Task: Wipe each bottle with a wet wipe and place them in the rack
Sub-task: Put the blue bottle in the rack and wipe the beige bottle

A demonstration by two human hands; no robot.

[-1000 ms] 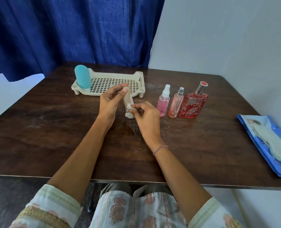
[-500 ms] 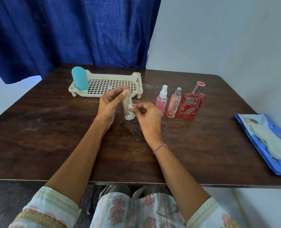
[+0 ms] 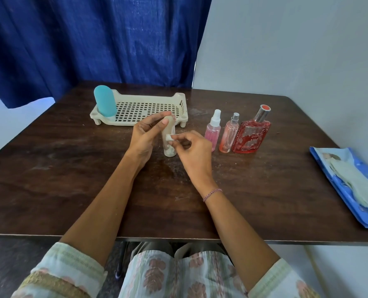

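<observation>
The left hand (image 3: 145,137) pinches the top of a slim beige plastic bottle (image 3: 168,147) upright mid-bench; the right hand (image 3: 195,151) pinches a small white wet wipe (image 3: 168,137) against its side. The cream perforated plastic rack (image 3: 153,110) sits just beyond, a teal rounded bottle (image 3: 105,104) at its left end. Bare dark wooden bench (image 3: 71,179) spreads near and left.

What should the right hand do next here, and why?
Likely slide the wipe down the side of the beige bottle. The left hand grips its top, steadying it upright on the table. The right hand pinches the wipe against it about mid-height, so the lower part is the nearest stretch to cover before it joins the teal bottle in the rack.
</observation>
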